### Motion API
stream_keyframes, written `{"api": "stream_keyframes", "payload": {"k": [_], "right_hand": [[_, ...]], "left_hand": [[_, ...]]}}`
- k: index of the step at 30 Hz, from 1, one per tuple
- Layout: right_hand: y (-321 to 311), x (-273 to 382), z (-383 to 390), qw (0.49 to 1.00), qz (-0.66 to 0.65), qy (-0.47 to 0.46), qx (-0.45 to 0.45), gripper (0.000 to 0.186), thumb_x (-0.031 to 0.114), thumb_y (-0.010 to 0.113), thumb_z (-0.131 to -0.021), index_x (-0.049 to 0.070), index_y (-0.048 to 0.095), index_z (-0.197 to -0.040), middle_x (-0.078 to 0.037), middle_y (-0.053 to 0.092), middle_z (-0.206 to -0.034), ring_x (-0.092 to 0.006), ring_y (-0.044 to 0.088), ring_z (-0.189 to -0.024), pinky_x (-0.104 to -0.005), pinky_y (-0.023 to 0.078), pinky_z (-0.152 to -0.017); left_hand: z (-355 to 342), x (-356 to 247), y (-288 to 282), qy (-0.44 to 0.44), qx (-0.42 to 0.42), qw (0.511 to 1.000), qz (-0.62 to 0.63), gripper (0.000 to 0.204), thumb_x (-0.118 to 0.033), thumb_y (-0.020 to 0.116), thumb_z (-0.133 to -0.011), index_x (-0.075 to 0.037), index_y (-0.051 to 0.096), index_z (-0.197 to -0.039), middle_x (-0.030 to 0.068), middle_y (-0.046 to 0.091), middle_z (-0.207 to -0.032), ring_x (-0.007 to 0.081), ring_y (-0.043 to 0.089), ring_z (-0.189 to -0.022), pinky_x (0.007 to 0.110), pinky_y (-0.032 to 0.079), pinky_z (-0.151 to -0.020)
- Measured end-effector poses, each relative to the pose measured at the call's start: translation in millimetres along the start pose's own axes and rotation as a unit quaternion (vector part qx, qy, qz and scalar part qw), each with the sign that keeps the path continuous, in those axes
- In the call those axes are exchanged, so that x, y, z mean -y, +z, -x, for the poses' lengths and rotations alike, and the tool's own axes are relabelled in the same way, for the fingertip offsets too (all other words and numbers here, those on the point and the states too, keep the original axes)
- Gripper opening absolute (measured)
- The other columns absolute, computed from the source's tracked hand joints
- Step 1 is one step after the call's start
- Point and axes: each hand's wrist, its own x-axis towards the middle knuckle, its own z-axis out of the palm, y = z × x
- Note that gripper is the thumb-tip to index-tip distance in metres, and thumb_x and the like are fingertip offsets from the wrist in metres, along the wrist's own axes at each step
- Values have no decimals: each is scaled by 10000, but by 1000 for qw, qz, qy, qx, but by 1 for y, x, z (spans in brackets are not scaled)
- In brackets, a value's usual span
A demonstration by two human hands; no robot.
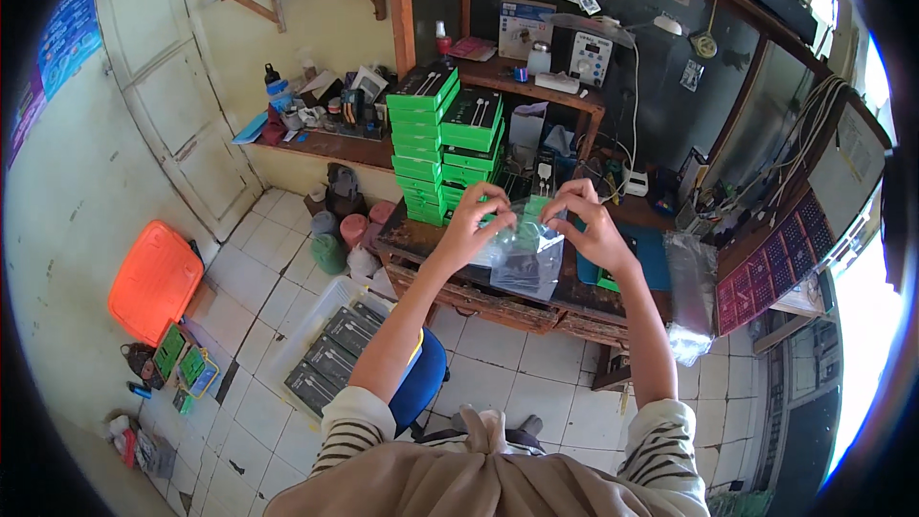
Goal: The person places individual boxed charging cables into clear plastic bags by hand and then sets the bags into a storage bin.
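My left hand (476, 223) and my right hand (591, 226) are raised over the desk's front edge, fingers bent into pinches. Between them hangs a clear plastic bag (532, 271), gripped near its upper edge on both sides. Green shows through the bag's upper part; whether that is inside or behind it, I cannot tell. Just beyond stands a black and green box with a white cable pictured on it (544, 173). Tall stacks of green boxes (418, 142) rise behind my left hand. A teal mat (651, 261) lies beside my right hand.
Clear plastic sleeves (691, 292) hang over the desk's right end. A white crate (278, 370) of black boxes sits on the floor at left, beside a blue stool seat (421, 383). An open drawer (479, 304) juts out under my hands. An orange lid (153, 280) leans on the wall.
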Motion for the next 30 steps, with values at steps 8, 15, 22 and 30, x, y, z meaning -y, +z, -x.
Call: {"api": "stream_keyframes", "payload": {"k": [8, 15, 22, 30], "right_hand": [[-78, -31, 10, 998, 66, 22, 11, 186, 236, 716, -712, 89, 675, -818, 13, 612, -767, -173, 456, -874, -351, 325, -865], [-118, -99, 52, 996, 10, 88, 14, 209, 251, 683, -761, 46, 649, -777, -6, 588, -754, -183, 440, -868, -303, 367, -807], [-158, -195, 100, 977, -93, 190, 13, 167, 192, 627, -829, 28, 645, -844, -62, 575, -897, -158, 501, -801, -303, 420, -760], [-93, -337, 220, 829, 200, 519, -61, 1058, 701, 606, -628, 5, 244, -1338, -231, 456, -1134, -418, 413, -1082, -532, 405, -813]], "left_hand": [[-59, -22, 38, 16, -4, 981, 196, 138, -136, 628, -808, -29, 598, -727, 43, 492, -937, 154, 460, -946, 296, 378, -817], [-80, -13, 122, -107, 99, 922, 359, 156, -143, 621, -826, -37, 559, -729, -13, 520, -725, 60, 473, -655, 210, 387, -623], [-107, 3, 219, -113, 137, 980, 85, 139, -138, 655, -792, -18, 590, -820, 34, 560, -710, 112, 532, -660, 252, 404, -592], [-97, 39, 291, -76, 150, 982, -86, 128, -88, 627, -794, -47, 560, -895, 95, 498, -855, 255, 539, -820, 355, 434, -701]]}}
